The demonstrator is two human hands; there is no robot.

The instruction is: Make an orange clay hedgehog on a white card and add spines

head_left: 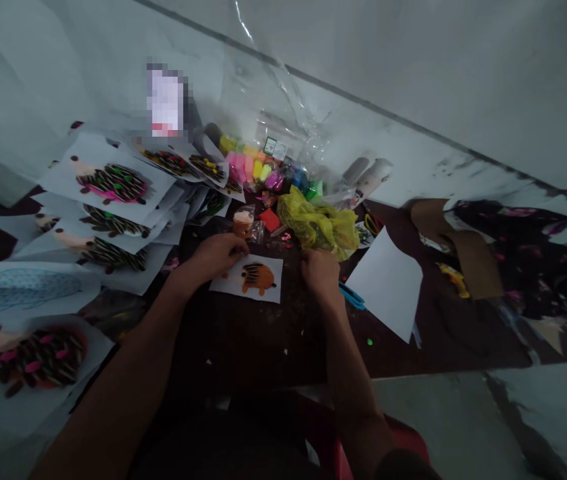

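Note:
A small white card (218,285) lies on the dark table, bearing an orange hedgehog figure (262,276) with dark spines on its back. My left hand (219,257) is at the card's upper left corner, its fingers curled together; what they hold, if anything, is too small to make out. Just beyond those fingers is a bag of brown and pale clay (243,223). To the right of the card, my right hand (321,270) rests with fingers curled in, in front of a crumpled yellow plastic bag (320,223). Whatever its fingertips pinch is hidden.
Sheets with clay hedgehogs (110,183) are piled at the left. Packs of coloured clay (263,167) stand against the wall. On the right are blue-handled scissors (352,295), a white sheet (388,283), brown cardboard (473,260) and dark patterned cloth (538,267).

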